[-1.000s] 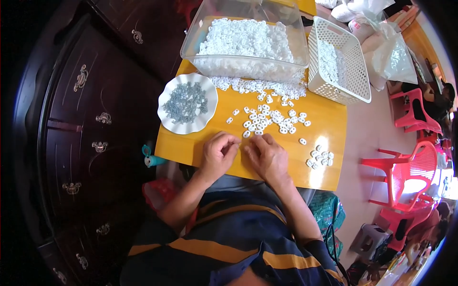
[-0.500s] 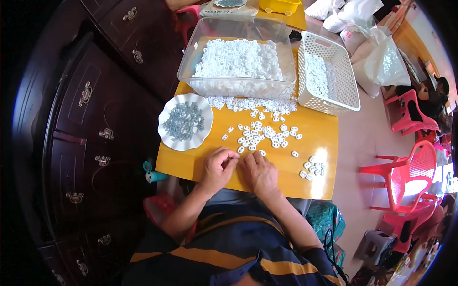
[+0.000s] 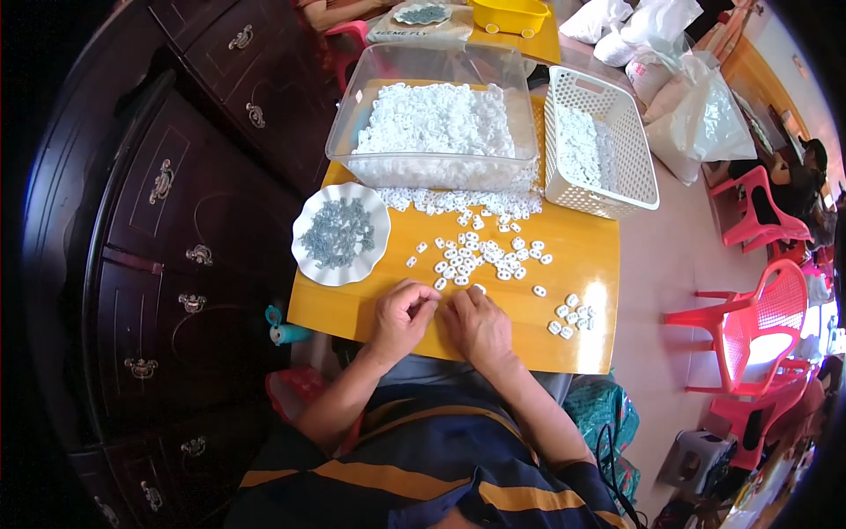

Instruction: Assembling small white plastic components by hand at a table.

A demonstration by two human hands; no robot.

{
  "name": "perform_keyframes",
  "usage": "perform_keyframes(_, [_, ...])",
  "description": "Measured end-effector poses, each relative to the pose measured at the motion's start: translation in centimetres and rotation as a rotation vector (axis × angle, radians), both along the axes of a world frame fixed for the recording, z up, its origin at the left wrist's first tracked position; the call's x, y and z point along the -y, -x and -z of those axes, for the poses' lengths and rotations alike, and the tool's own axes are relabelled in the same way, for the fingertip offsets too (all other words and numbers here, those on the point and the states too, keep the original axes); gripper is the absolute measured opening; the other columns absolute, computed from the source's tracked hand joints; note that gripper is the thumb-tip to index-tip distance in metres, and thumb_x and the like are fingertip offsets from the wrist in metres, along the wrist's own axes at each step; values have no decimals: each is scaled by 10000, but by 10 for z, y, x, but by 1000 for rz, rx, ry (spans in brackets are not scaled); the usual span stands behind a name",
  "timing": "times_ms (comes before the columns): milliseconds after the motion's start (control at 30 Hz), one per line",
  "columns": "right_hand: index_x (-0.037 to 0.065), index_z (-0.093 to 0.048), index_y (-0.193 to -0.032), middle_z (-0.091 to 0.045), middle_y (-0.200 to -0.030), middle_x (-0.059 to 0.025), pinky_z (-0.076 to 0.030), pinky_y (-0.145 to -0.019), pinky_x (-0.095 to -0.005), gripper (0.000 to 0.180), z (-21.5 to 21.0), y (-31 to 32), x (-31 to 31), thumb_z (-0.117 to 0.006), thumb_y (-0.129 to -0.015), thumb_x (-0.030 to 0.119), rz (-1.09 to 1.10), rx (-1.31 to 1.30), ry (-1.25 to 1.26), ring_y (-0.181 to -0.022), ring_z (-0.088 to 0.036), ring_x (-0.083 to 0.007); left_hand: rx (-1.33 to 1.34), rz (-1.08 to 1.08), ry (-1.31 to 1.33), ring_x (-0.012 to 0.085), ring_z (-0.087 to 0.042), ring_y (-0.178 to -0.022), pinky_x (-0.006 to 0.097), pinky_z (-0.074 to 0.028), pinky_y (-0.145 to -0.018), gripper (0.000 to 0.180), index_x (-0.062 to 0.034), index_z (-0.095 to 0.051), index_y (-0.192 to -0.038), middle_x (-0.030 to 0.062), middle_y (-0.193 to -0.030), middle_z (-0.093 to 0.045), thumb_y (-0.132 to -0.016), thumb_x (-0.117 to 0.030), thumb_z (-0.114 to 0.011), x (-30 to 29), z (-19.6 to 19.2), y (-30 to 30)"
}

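Here, low in the middle, the left hand (image 3: 404, 321) and right hand (image 3: 481, 330) have fingers (image 3: 421, 291) nearly closed; I can't tell if they hold anything. White pieces (image 3: 452, 254) sit mid-frame on the surface (image 3: 536, 342), a clear box (image 3: 432, 159) up top

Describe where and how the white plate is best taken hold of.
By its wavy rim, probably from the left with the left hand, thumb above, fingers beneath. The plate seems to jut past the table's edge there, and the clear bin crowds its far side. Grey pieces cover its middle, so keep it level.
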State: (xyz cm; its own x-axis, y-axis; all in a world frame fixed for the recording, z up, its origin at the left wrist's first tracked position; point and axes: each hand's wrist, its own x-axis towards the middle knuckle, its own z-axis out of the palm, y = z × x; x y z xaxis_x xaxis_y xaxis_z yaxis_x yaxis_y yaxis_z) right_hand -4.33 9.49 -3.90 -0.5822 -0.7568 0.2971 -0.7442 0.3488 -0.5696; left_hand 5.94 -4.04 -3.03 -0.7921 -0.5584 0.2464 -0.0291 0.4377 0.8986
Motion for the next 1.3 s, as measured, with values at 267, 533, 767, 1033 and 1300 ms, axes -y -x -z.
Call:
perform_keyframes(267, [72, -613, -918, -647, -832, -138, -540, -650, -424, 131, -8, 5, -5, -725, -877, 127, -5, 176, 92, -733, -662, -334, 6, 22, -28, 90, -576, -632, 241, -439, -563, 109, -6, -694, -927, 42, -834, -642, -860, 80, -682, 1, 4, 0])
perform_keyframes(533, [30, -655, -1041, -602, -851, 47, -433, -666, -196, 78, 0, 12, -29, -666, -997, 93, 66, 995, 394, -756, -532, -30, -2, 74, -47, 110, -560, -601, 259, -431, -551, 116, -15, -701, -931, 57, -805, -642, -855, 70, -679, -5, -10, 10])
perform_keyframes(767, [26, -638, -1061, -639, -903, 34, -451, -692, -195, 72, -6, 5, -63, -641, -1009, 77, 131, 1229, 493, -780, -573, -39, 12, 201, -131, 79, -515, -568, 257, -399, -520, 111, -11, -681, -973, 34, -788, -628, -882, 50, -667, -28, -11, 16])
perform_keyframes(1033, [2, -660, -1056, -676, -932, 17, -486, -780, -204, 72, -4, 2, -79, -630, -1003, 40, 178, 1203, 522, -854, -611, -51, 70, 264, -114, 48, -521, -616, 228, -416, -561, 111, -21, -696, -1009, -3, -793, -616, -912, 25, -670, -45, -10, 26])
perform_keyframes(1300, [-5, -661, -1060, -655, -894, 37, -472, -740, -186, 83, -8, 4, -82, -654, -983, 26, 206, 1192, 550, -816, -589, -27, 92, 300, -160, 34, -576, -674, 205, -473, -621, 191, -18, -668, -1089, 5, -813, -659, -910, 48, -652, -49, -16, 29])
